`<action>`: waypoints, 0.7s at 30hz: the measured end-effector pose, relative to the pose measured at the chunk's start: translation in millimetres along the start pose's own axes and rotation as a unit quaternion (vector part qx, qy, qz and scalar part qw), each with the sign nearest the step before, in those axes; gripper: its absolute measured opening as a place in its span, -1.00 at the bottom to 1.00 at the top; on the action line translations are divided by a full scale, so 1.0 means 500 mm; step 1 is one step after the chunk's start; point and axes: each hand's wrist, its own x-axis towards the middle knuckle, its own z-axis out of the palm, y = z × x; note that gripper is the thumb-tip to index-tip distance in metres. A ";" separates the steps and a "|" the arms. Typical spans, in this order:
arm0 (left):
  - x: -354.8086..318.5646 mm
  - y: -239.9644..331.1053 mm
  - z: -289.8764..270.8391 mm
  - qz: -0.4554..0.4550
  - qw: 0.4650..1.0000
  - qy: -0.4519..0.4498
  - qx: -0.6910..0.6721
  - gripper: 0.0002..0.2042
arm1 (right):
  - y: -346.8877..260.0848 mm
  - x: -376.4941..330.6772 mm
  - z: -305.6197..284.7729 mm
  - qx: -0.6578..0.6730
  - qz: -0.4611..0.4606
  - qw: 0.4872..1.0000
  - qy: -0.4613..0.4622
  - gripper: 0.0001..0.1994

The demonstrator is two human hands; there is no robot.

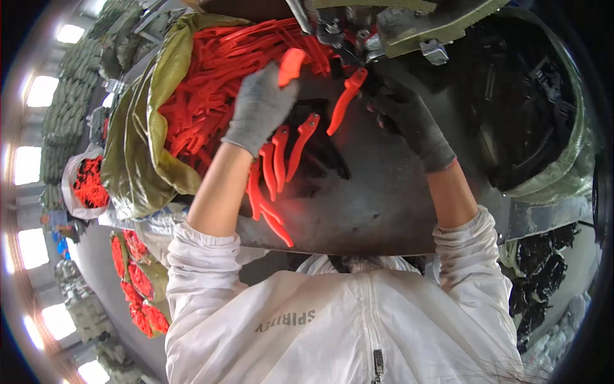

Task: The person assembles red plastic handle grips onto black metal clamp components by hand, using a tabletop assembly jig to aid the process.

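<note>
Nearest the camera is the wearer's white zip-front jacket, its sleeves pushed up, with both forearms reaching away over a dark metal worktop. The left hand, in a grey knitted glove, grips a bright red piece, raised in front of a heap of red parts in a yellow-green sack. The right hand, in a darker glove, has its fingers bent beneath a green-painted machine; shadow hides its fingertips, so whether it grips anything cannot be told. Just beside those fingers is a curved red handle, its upper end close under the machine; whether the machine holds it is unclear. Between the forearms, more red handles lie in a loose, overlapping row. On the right, a second sack holds black parts. The step in hand appears to be working the red handles singly at the machine, the left hand having a piece ready. The next move seems to call for lining up a handle's end accurately, with gloves clear of the mechanism. As for writing, short dark lettering is printed across the jacket's chest, upside down from here; none can be made out on the handles, sacks or machine.
</note>
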 end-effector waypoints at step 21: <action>0.023 -0.248 -0.091 -0.131 0.976 -0.046 0.166 -0.57 | -0.049 -0.037 0.034 -0.071 0.030 0.997 0.007 -0.73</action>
